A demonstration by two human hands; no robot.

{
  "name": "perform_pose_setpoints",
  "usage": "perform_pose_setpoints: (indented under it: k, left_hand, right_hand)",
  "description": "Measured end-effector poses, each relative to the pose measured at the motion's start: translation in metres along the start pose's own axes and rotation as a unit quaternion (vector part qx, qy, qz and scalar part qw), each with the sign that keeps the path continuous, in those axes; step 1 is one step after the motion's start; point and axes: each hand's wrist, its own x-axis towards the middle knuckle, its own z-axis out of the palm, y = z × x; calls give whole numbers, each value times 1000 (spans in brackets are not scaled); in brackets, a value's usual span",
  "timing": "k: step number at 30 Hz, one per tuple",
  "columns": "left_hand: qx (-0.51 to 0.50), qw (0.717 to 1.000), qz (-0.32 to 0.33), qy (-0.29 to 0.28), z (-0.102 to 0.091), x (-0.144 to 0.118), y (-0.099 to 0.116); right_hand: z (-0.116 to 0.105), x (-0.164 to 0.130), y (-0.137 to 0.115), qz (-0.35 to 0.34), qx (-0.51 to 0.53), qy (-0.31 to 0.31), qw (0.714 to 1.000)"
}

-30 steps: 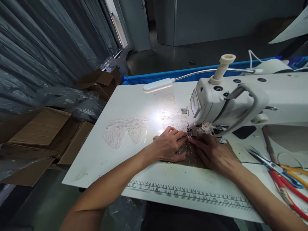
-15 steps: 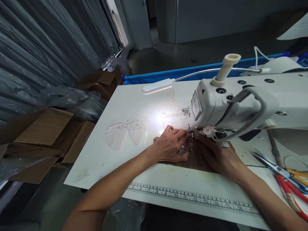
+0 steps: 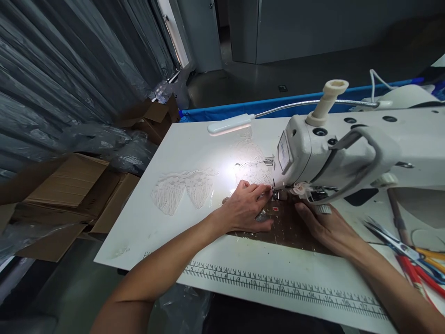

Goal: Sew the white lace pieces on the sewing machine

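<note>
A white sewing machine [image 3: 333, 148] stands on a white table [image 3: 167, 232]. My left hand [image 3: 245, 208] lies flat beside the presser foot, its fingers pressing white lace [image 3: 252, 169] that runs under the needle. On the other side my right hand [image 3: 328, 227] rests on the brown mat [image 3: 285, 232] below the machine head, fingers pointing toward the needle. Whether it pinches any fabric is hidden by the machine head.
A loose piece of lace [image 3: 181, 190] lies on the table to the left. A gooseneck lamp [image 3: 231, 124] lights the needle area. Scissors and red-handled tools [image 3: 413, 260] lie at the right. A printed ruler [image 3: 278, 287] runs along the front edge. Cardboard boxes [image 3: 66, 199] stand on the floor at left.
My right hand has drawn back from the presser foot toward me and to the right. My left hand has stayed by the needle. The view has shifted slightly.
</note>
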Motion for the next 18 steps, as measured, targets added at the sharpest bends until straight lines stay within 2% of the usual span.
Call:
perform_pose_setpoints:
  k: [4, 9, 11, 13, 15, 18]
  left_hand:
    - [-4, 1000, -4, -7, 0, -3, 1]
    - [-9, 999, -21, 46, 6, 5, -8]
    - [6, 998, -34, 54, 7, 19, -21]
    - [29, 999, -33, 29, 6, 36, -38]
    - [46, 999, -22, -8, 2, 51, -57]
    - [52, 997, -50, -22, -6, 57, -80]
  right_hand:
    - [5, -3, 4, -5, -30, 43, 999]
    - [6, -1, 10, 10, -33, 94, 995]
    - [5, 0, 10, 27, -20, 101, 994]
    - [5, 1, 11, 57, 3, 98, 994]
    - [2, 2, 15, 94, 62, 91, 989]
    - [-6, 4, 22, 121, 152, 92, 976]
